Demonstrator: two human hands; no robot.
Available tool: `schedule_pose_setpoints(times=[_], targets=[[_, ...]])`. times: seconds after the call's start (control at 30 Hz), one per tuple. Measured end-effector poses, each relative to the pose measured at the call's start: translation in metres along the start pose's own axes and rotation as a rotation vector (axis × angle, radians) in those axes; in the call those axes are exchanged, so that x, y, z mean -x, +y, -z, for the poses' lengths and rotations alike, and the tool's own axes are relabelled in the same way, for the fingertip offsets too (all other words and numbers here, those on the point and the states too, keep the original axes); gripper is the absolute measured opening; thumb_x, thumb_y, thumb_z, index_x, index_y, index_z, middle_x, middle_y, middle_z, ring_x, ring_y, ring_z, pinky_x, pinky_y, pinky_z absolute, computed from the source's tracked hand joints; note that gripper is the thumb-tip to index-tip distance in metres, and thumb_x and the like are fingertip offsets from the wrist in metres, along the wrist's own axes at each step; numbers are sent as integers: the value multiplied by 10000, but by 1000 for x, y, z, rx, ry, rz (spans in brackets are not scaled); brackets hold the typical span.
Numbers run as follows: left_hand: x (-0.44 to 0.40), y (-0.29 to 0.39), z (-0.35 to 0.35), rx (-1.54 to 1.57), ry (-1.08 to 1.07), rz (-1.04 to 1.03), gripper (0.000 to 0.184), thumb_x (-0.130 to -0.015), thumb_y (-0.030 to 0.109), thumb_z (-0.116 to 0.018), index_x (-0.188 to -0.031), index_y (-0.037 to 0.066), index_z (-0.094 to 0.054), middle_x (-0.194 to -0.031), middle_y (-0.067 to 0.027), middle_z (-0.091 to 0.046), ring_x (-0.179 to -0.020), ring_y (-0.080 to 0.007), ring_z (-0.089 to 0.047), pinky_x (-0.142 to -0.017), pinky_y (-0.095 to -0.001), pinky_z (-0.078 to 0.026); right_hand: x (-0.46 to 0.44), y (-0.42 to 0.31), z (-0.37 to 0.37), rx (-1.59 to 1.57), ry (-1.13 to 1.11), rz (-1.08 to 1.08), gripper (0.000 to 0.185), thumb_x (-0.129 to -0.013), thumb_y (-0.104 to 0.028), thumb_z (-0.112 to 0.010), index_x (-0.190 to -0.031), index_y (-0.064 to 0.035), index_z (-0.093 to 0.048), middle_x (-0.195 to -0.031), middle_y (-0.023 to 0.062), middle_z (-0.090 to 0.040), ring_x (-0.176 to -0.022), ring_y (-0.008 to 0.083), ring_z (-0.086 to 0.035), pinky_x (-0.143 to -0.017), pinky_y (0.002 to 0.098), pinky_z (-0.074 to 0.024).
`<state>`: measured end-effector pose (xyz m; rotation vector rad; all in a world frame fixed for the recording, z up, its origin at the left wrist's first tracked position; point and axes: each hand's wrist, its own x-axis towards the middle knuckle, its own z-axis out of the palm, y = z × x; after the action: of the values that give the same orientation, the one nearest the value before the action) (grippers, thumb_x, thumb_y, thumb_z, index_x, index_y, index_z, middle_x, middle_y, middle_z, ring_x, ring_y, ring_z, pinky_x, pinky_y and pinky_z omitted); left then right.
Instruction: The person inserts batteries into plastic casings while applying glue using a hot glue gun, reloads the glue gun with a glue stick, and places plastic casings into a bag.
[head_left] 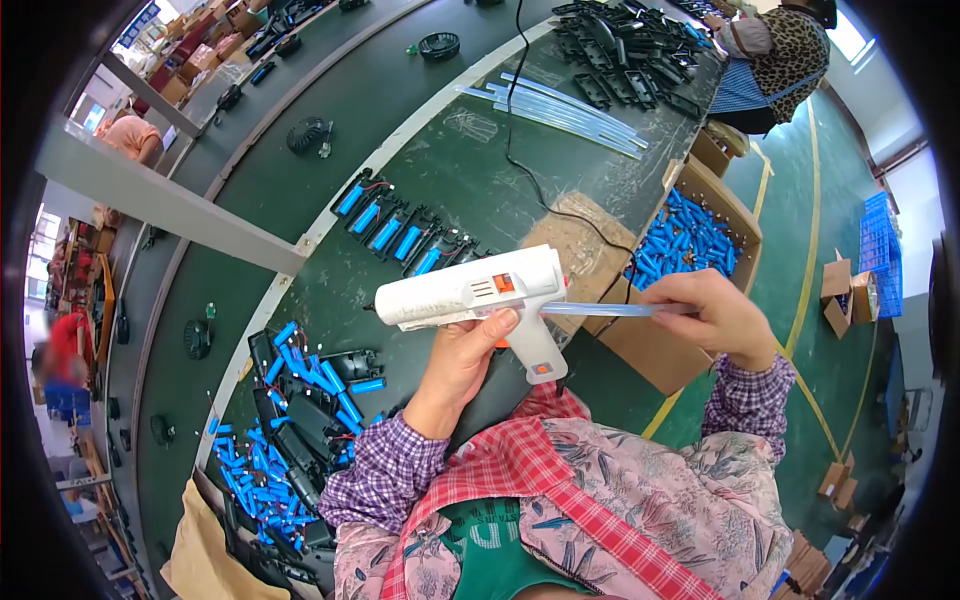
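My left hand (465, 362) is wrapped round the white glue gun (480, 288), which is held level above the bench edge with its nozzle to the left. A clear glue stick (605, 310) runs out of the gun's back end, and my right hand (705, 315) pinches its far end. Beyond the gun, a row of black housings with blue cells (388, 233) lies on the green bench (450, 160). More clear glue sticks (570, 115) lie farther back on the bench.
Loose blue cells (265, 480) and black parts are heaped at the left. A cardboard box (745, 215) of blue cells stands at the right bench edge. Black housings (630, 50) are piled at the back, near another person (790, 60). A black cable (525, 170) crosses the bench.
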<state>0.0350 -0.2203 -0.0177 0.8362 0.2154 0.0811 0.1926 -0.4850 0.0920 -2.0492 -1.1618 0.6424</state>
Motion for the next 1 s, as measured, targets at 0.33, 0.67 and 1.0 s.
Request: schedule_pose_setpoints(times=[0.33, 0.67, 1.0], targets=[[3, 12, -8, 257, -31, -35, 433, -958, 188, -636, -1345, 35, -517, -1267, -116, -623, -1123, -237, -631, -981, -412, -512, -56, 10, -57, -1024, 338, 44, 325, -916, -211, -676, -1122, 31, -610, -745, 31, -582, -536, 89, -541, -447, 222, -421], [13, 20, -1, 210, -86, -33, 468, -947, 222, -661, -1353, 40, -517, -1239, -137, -640, -1100, -293, -657, -966, -442, -529, -69, -9, -48, -991, 745, 309, 288, -1052, -232, -477, -1063, 35, -582, -738, 27, -521, -570, 84, -489, -469, 208, -390], [12, 13, 0, 145, -63, 19, 439, -937, 185, -675, -1325, 29, -543, -1210, -133, -662, -1058, -262, -673, -957, -419, -529, -67, -2, -71, -832, 622, 393, 223, -1037, -154, -495, -1050, 52, -581, -776, 62, -515, -587, 108, -492, -503, 221, -404]])
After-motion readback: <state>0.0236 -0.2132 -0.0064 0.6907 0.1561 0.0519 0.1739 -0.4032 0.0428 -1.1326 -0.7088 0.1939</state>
